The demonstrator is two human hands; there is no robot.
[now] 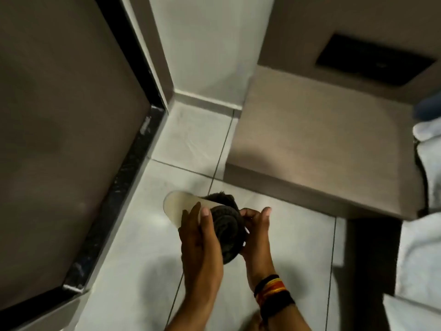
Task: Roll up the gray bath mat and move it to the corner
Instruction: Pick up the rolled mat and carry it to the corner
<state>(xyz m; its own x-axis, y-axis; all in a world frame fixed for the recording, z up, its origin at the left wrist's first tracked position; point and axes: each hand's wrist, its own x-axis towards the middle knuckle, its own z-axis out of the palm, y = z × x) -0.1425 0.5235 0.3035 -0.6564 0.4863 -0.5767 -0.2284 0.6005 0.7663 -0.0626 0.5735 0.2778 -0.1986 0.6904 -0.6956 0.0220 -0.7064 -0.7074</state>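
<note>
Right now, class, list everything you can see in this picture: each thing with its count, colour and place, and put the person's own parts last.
Rolled bath mat: one, dark gray with a pale backing, held between both hands above the floor, centre.
Floor tiles: several, light gray with dark grout lines, across the middle and bottom.
Door: one, brown with a black edge, left.
Wall corner: one, white with a skirting board, top centre.
Wooden unit: one, beige-brown, right of the corner.
Dark panel: one, black, upper right.
White fabric: pale, right edge; what it is cannot be told.
Wristbands: several, black, red and yellow, on the right wrist.
Left hand: one, on the roll's left side.
Right hand: one, on the roll's right side.
</note>
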